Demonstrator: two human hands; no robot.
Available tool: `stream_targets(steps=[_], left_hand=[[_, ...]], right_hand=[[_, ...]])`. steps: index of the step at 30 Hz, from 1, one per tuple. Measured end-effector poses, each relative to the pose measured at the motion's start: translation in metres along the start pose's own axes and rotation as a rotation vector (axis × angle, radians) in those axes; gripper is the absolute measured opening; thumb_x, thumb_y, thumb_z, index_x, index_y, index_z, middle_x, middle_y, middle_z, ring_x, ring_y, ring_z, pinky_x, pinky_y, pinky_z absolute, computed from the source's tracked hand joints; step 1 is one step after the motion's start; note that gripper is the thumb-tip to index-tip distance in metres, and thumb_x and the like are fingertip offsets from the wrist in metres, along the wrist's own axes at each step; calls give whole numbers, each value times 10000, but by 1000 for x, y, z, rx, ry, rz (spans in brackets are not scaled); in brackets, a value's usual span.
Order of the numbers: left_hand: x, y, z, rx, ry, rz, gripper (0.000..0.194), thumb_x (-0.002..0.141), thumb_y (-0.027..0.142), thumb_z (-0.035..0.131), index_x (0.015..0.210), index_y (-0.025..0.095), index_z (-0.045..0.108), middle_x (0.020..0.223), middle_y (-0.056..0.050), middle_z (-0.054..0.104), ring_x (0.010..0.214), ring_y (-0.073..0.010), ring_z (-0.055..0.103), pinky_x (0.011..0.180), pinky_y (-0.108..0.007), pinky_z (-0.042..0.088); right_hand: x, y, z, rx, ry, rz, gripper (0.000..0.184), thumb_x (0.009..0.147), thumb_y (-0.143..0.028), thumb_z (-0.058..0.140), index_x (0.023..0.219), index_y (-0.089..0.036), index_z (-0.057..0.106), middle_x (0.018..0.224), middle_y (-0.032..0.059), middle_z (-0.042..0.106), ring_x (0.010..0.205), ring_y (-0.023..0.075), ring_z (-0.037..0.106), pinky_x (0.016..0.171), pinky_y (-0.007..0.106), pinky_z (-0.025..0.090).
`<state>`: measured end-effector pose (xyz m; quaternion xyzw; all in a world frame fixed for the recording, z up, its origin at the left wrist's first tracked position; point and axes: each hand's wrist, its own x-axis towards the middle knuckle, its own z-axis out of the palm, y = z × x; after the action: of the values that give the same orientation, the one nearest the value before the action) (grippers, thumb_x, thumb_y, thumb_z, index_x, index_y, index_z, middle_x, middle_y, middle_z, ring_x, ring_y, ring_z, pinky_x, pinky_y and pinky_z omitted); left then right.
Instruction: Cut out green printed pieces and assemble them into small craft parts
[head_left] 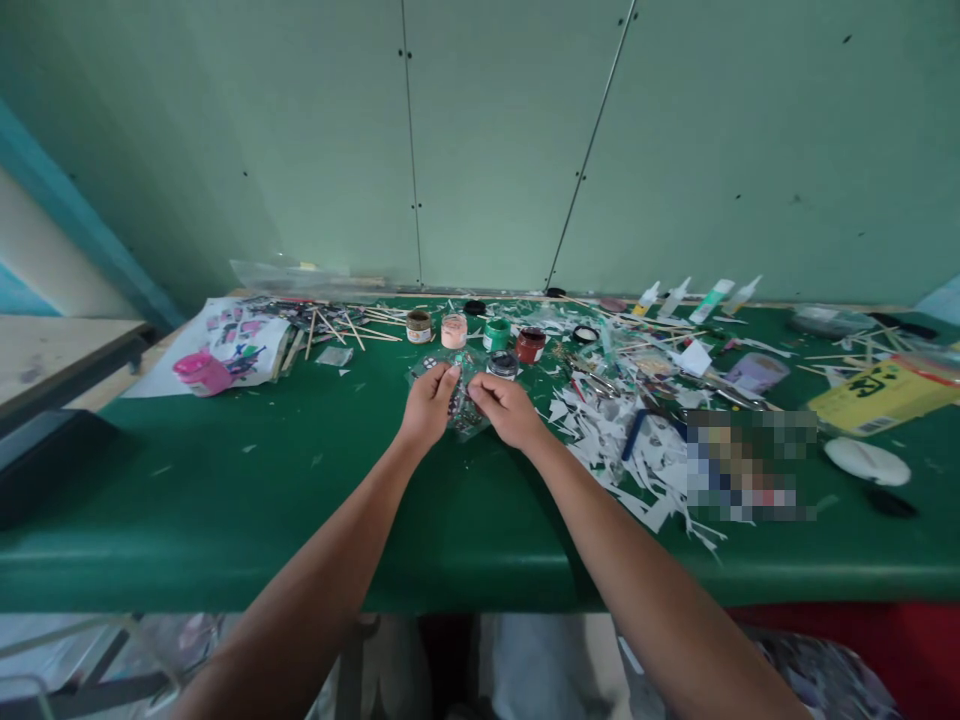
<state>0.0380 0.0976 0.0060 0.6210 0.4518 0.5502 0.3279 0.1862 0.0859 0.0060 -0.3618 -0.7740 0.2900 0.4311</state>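
Observation:
Between my hands is a small clear plastic bag [466, 418] with many tiny dark and coloured pieces inside; what they are is too small to tell. My left hand [427, 408] grips its left side, thumb pressed on top. On the other side my right hand [508, 408] pinches the bag's upper right edge. Just beyond stand small paint jars: a brownish one [418, 327], a pink one [454, 331], a green one [496, 334], a dark red one [531, 345] and a dark-topped jar [502, 364] close to my right fingers.
White paper scraps [652, 470] are heaped right of my hands. Farther right lie a yellow packet [881, 393] and a white oval object [867, 461]. Glue bottles [711, 300] stand near the wall. Left are a pink jar [202, 373], printed sheets [225, 340] and thin wooden sticks [352, 330].

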Motion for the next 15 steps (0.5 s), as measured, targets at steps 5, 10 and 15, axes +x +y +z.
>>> stream_targets(steps=[5, 10, 15], left_hand=[[5, -1, -5, -9, 95, 9, 410, 869, 494, 498, 606, 207, 368, 569, 43, 329, 539, -103, 337, 494, -222, 295], [1, 3, -3, -16, -11, -31, 373, 846, 496, 539, 636, 203, 445, 551, 48, 349, 480, -93, 378, 429, -205, 308], [-1, 5, 1, -18, -79, -60, 368, 824, 507, 557, 644, 200, 464, 542, 51, 357, 470, -95, 391, 405, -201, 340]], right_hand=[[-1, 1, 5, -25, -96, -22, 243, 912, -373, 427, 724, -232, 489, 628, -35, 473, 589, 137, 449, 588, 259, 341], [-1, 2, 2, -25, 182, -10, 256, 926, -415, 394, 756, -239, 469, 626, -29, 454, 570, 143, 441, 585, 268, 343], [1, 1, 3, -68, 204, 8, 282, 914, -451, 392, 741, -239, 463, 617, -26, 471, 583, 149, 455, 601, 269, 357]])
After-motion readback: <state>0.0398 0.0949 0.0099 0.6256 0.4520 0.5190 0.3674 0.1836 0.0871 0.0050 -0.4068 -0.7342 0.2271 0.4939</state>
